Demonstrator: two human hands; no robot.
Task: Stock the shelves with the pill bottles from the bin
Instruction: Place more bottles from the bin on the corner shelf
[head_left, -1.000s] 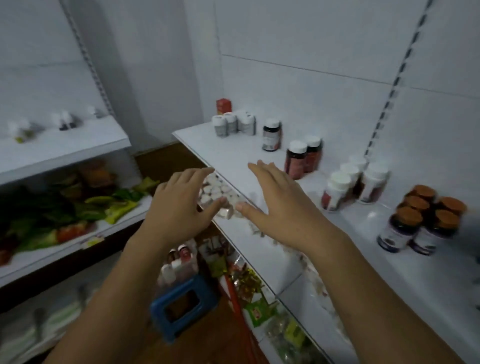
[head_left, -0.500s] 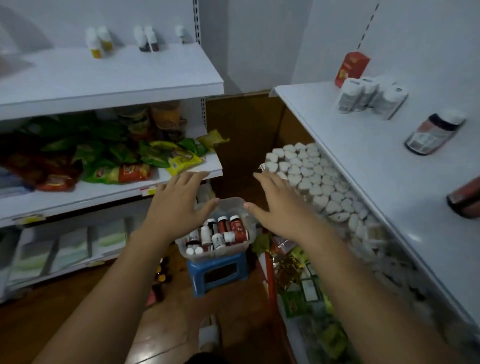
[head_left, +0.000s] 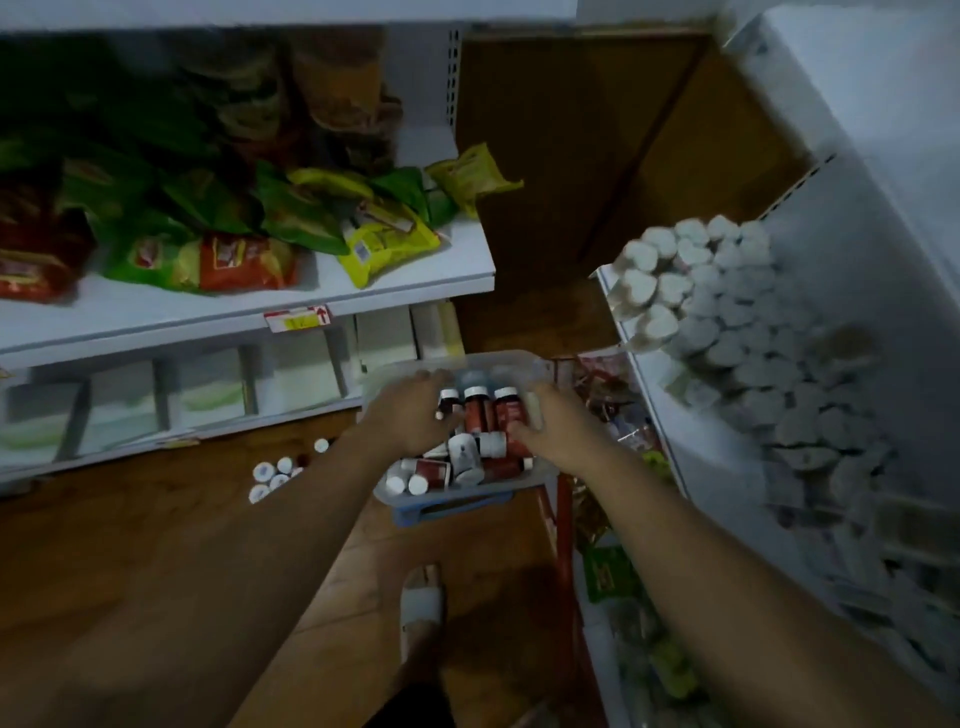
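A clear plastic bin sits on a blue stool on the floor, holding several red-brown pill bottles with white caps, some upright and some lying down. Both my hands are down inside it. My left hand curls over the bin's left side, fingers and thumb closing round a small dark bottle. My right hand is at the right side, its thumb and fingers round a red bottle. The image is blurred. The white shelf at upper right shows only its edge.
A lower right shelf is packed with white heart-shaped lids. On the left, a shelf carries green, red and yellow snack packets. Several loose bottles lie on the wooden floor. My sandalled foot stands just before the stool.
My view swung from the upper shelf down to the floor. Both hands, open in the air before, have dropped into the bin and closed on bottles.
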